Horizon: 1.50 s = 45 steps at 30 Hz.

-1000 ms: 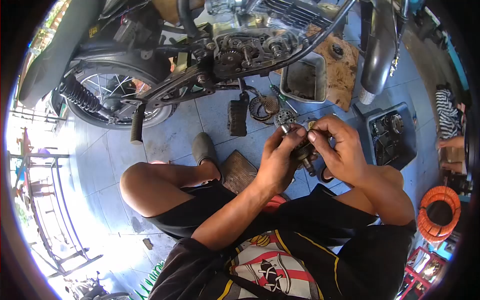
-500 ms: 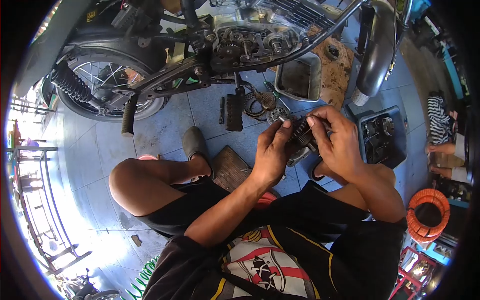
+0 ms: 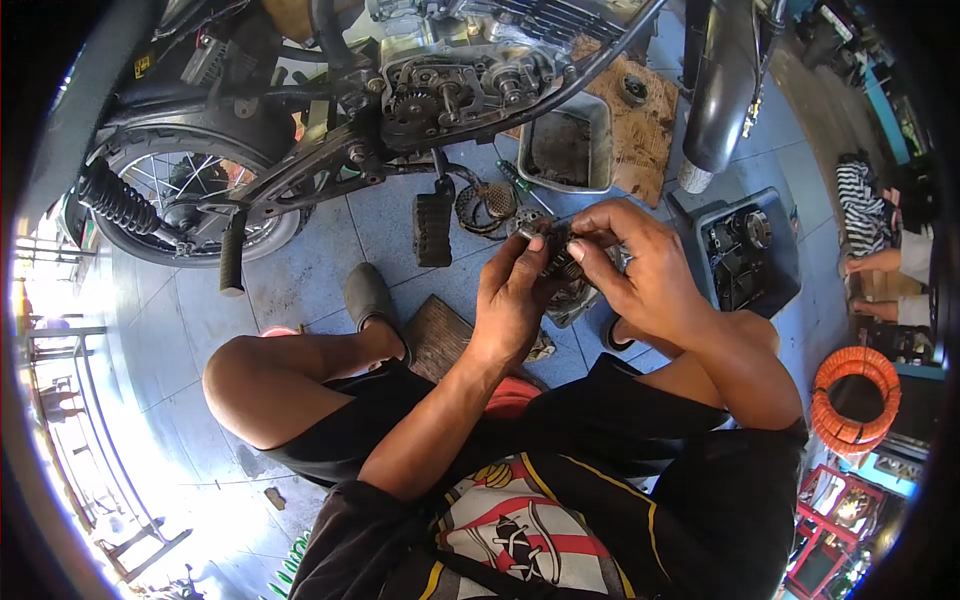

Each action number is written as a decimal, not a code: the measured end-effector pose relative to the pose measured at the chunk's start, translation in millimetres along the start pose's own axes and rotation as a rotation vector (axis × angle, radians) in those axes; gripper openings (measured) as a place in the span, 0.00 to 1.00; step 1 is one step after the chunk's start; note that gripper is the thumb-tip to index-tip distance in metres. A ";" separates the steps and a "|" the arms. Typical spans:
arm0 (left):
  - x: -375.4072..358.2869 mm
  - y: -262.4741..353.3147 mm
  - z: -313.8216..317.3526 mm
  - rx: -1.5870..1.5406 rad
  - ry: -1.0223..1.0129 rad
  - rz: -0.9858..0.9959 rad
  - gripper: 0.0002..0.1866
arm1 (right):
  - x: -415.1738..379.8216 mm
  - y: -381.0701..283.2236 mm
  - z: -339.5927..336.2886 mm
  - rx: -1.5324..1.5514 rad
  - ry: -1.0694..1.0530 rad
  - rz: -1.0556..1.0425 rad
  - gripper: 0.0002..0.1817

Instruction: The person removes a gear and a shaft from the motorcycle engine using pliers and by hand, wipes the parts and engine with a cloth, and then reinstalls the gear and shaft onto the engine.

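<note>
A dark toothed metal part [image 3: 562, 262] is held up between both hands, over the floor in front of the motorcycle. My left hand [image 3: 513, 298] wraps round its left side, with the thumb on top near a small shiny metal end. The fingers and thumb of my right hand [image 3: 628, 262] pinch its right side. Palms and fingers hide much of the part. Just beyond the hands lie a round metal plate [image 3: 528, 217] and a ring-shaped part [image 3: 480, 210]. Above them is the opened engine [image 3: 470, 92] of the motorcycle.
A grey metal tray [image 3: 607, 150] stands beside stained cardboard [image 3: 640, 140]. At the right are a bin [image 3: 790, 290] of dark parts and an orange coil [image 3: 822, 400]. A wooden board [image 3: 435, 338] lies by my foot. Another person's feet [image 3: 875, 262] show at the far right.
The camera view has shifted, so the motorcycle and hands appear further left. Both hands still hold the toothed part, with slightly changed finger positions.
</note>
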<state>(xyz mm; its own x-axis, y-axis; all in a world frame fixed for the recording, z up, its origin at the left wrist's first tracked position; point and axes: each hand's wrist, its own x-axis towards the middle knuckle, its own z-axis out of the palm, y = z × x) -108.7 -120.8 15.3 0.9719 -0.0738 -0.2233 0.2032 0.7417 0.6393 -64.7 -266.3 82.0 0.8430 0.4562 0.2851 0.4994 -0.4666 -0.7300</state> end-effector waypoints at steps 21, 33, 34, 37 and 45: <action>-11.7 -18.7 -3.0 0.615 -0.153 0.178 0.17 | 4.8 16.0 -24.6 -0.149 -0.297 0.227 0.12; -10.3 -6.3 -4.0 0.266 -0.245 -0.086 0.24 | 10.8 18.8 -37.8 0.063 -0.452 0.247 0.16; -10.7 -6.0 -4.6 0.296 -0.250 -0.106 0.25 | 9.6 20.8 -37.7 0.055 -0.469 0.252 0.14; -12.3 -6.9 -5.3 0.292 -0.264 -0.131 0.25 | 7.0 18.6 -37.1 0.053 -0.480 0.284 0.13; -8.9 -7.2 -2.0 -0.033 -0.253 -0.125 0.23 | 1.9 10.8 -35.6 0.175 -0.353 0.429 0.15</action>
<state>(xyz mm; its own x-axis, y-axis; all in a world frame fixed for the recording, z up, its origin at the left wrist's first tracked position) -119.1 -124.2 11.2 0.9390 -0.3275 -0.1054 0.3237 0.7373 0.5929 -50.6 -297.4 96.8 0.8301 0.4926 -0.2613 0.0618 -0.5470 -0.8348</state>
